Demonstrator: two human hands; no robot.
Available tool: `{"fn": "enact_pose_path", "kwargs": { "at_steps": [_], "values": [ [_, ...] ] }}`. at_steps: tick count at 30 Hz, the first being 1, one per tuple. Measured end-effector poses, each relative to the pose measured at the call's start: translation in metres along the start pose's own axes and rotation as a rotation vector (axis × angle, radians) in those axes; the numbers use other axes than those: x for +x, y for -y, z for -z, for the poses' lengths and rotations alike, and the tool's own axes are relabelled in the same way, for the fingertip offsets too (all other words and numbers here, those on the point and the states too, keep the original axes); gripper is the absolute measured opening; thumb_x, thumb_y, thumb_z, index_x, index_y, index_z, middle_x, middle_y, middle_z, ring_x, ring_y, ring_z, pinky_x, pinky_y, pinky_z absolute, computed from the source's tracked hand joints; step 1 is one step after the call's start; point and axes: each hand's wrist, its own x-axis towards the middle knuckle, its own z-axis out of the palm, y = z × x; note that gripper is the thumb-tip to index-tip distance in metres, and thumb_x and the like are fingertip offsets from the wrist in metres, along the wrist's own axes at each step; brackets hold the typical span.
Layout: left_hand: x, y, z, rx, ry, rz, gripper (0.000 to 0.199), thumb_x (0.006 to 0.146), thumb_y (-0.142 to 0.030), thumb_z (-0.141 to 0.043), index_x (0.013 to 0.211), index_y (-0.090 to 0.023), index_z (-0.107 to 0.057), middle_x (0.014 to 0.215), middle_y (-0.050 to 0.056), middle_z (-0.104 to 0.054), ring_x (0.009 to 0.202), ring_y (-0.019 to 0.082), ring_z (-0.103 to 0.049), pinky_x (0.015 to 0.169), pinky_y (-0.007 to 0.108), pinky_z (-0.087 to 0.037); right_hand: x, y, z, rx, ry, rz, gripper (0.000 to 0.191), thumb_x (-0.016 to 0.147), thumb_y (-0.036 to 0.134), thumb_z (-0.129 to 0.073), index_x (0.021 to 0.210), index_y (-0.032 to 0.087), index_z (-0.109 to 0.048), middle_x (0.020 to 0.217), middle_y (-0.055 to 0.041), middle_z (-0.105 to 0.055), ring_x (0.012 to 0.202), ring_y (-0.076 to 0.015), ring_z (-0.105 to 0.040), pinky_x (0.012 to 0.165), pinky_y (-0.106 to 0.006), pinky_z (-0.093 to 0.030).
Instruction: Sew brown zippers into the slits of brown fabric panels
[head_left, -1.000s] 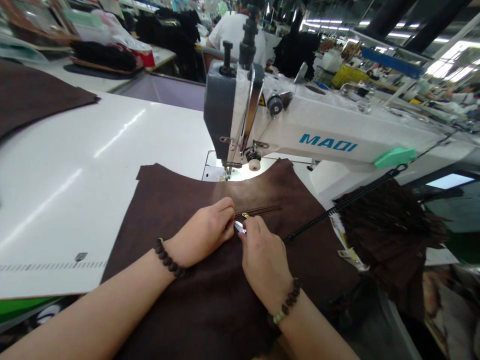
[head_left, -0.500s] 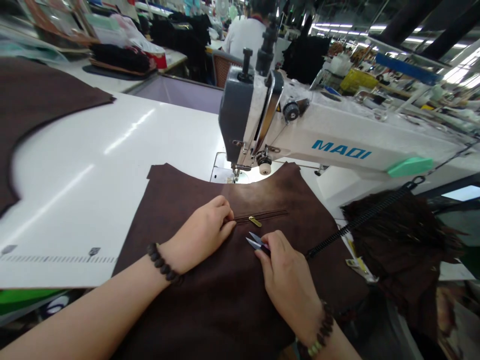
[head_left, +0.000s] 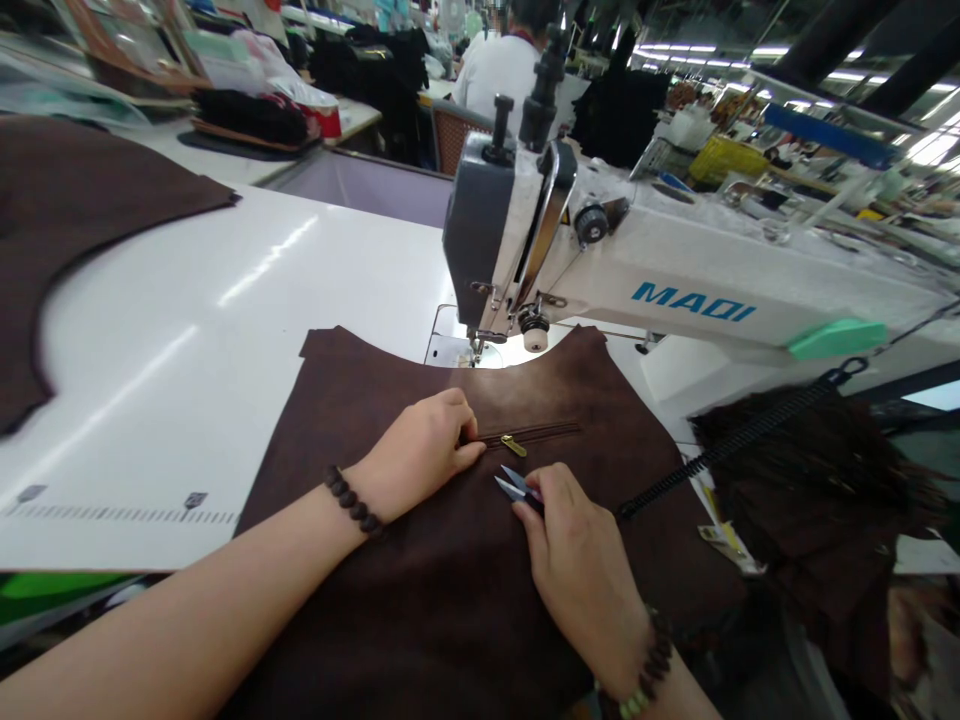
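Observation:
A dark brown garment panel (head_left: 420,580) lies flat in front of the sewing machine, its curved upper edge near the needle. Across it runs a zipper (head_left: 551,431) with a brass-coloured pull (head_left: 514,446). My left hand (head_left: 431,445) is closed in a pinch at the zipper's left end; its fingertips hide what exactly they grip. In my right hand (head_left: 577,560) is a pair of thread snips (head_left: 516,484), blades apart, pointing up and left just below the pull. A black coiled cord (head_left: 727,445) reaches down toward my right hand.
The white sewing machine (head_left: 697,270) stands beyond the panel. Another brown piece (head_left: 90,220) lies on the left of the white table (head_left: 300,280), whose front edge bears a ruler strip. Dark scraps (head_left: 810,480) hang at right. A person in white (head_left: 499,75) sits farther back.
My left hand has shifted slightly right along the zipper, still pinching. The right hand and snips stay nearly in place. The whole view has moved slightly.

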Motion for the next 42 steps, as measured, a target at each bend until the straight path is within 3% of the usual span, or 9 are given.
{"fn": "enact_pose_path", "kwargs": {
  "at_steps": [3, 7, 12, 18, 24, 31, 35, 42],
  "values": [
    [-0.001, 0.001, 0.002, 0.026, 0.01, -0.049, 0.009, 0.074, -0.007, -0.057, 0.068, -0.014, -0.059, 0.077, 0.0, -0.054, 0.063, 0.01, -0.052, 0.061, 0.02, -0.043, 0.0, -0.001, -0.001, 0.005, -0.002, -0.007, 0.008, 0.084, 0.01, -0.049, 0.088, 0.017, -0.047, 0.082, -0.0026, -0.054, 0.07, -0.0181, -0.058, 0.056, -0.027, -0.037],
    [-0.005, -0.001, 0.005, 0.14, 0.078, -0.226, 0.017, 0.083, -0.01, -0.048, 0.072, -0.013, -0.061, 0.084, 0.003, -0.053, 0.069, 0.01, -0.054, 0.068, 0.02, -0.045, 0.0, -0.001, -0.002, 0.004, -0.017, 0.002, 0.009, 0.083, 0.01, -0.049, 0.088, 0.017, -0.047, 0.082, -0.0024, -0.054, 0.07, -0.0174, -0.057, 0.056, -0.026, -0.037],
    [-0.007, -0.018, 0.007, 0.457, 0.192, -0.334, 0.019, 0.084, -0.005, -0.045, 0.073, -0.012, -0.059, 0.084, 0.006, -0.054, 0.067, 0.015, -0.054, 0.06, 0.024, -0.046, 0.0, 0.001, 0.001, 0.006, -0.01, -0.001, 0.008, 0.084, 0.01, -0.047, 0.088, 0.017, -0.047, 0.081, -0.0026, -0.055, 0.068, -0.0172, -0.057, 0.055, -0.027, -0.035],
    [-0.005, -0.026, 0.007, 0.589, 0.239, -0.472, 0.017, 0.083, -0.003, -0.043, 0.077, -0.011, -0.057, 0.083, 0.008, -0.053, 0.066, 0.019, -0.053, 0.047, 0.026, -0.042, 0.001, 0.001, 0.003, 0.007, 0.017, -0.016, 0.008, 0.085, 0.009, -0.046, 0.088, 0.017, -0.048, 0.081, -0.0028, -0.055, 0.067, -0.0178, -0.057, 0.055, -0.028, -0.036],
    [-0.008, -0.003, -0.002, 0.436, 0.11, -0.454, 0.016, 0.086, -0.01, -0.041, 0.074, -0.012, -0.052, 0.081, 0.006, -0.05, 0.066, 0.016, -0.051, 0.062, 0.027, -0.047, 0.001, 0.002, 0.001, -0.005, 0.029, -0.019, 0.008, 0.084, 0.01, -0.048, 0.089, 0.016, -0.048, 0.084, -0.0038, -0.056, 0.071, -0.0178, -0.057, 0.057, -0.027, -0.037],
    [-0.018, 0.018, 0.002, 0.109, -0.107, -0.347, 0.015, 0.084, -0.011, -0.038, 0.075, -0.013, -0.05, 0.083, 0.004, -0.05, 0.065, 0.012, -0.051, 0.062, 0.022, -0.045, 0.001, 0.001, 0.002, 0.019, 0.022, -0.025, 0.01, 0.083, 0.009, -0.05, 0.088, 0.017, -0.048, 0.083, -0.0027, -0.055, 0.07, -0.0181, -0.058, 0.057, -0.027, -0.037],
    [-0.021, 0.018, 0.009, 0.084, -0.066, -0.391, 0.019, 0.088, -0.015, -0.037, 0.081, -0.013, -0.054, 0.088, 0.005, -0.052, 0.071, 0.012, -0.055, 0.068, 0.022, -0.047, 0.001, 0.001, 0.001, 0.028, 0.002, -0.016, 0.01, 0.083, 0.009, -0.05, 0.088, 0.017, -0.047, 0.082, -0.0024, -0.055, 0.07, -0.018, -0.058, 0.056, -0.027, -0.036],
    [-0.014, 0.002, 0.005, 0.397, 0.097, -0.465, 0.027, 0.093, -0.016, -0.033, 0.081, -0.013, -0.057, 0.09, 0.005, -0.057, 0.069, 0.014, -0.055, 0.064, 0.024, -0.047, 0.001, 0.003, 0.002, 0.015, -0.012, -0.022, 0.01, 0.083, 0.009, -0.05, 0.088, 0.017, -0.047, 0.081, -0.0025, -0.056, 0.071, -0.0179, -0.058, 0.056, -0.026, -0.036]
  ]
}}
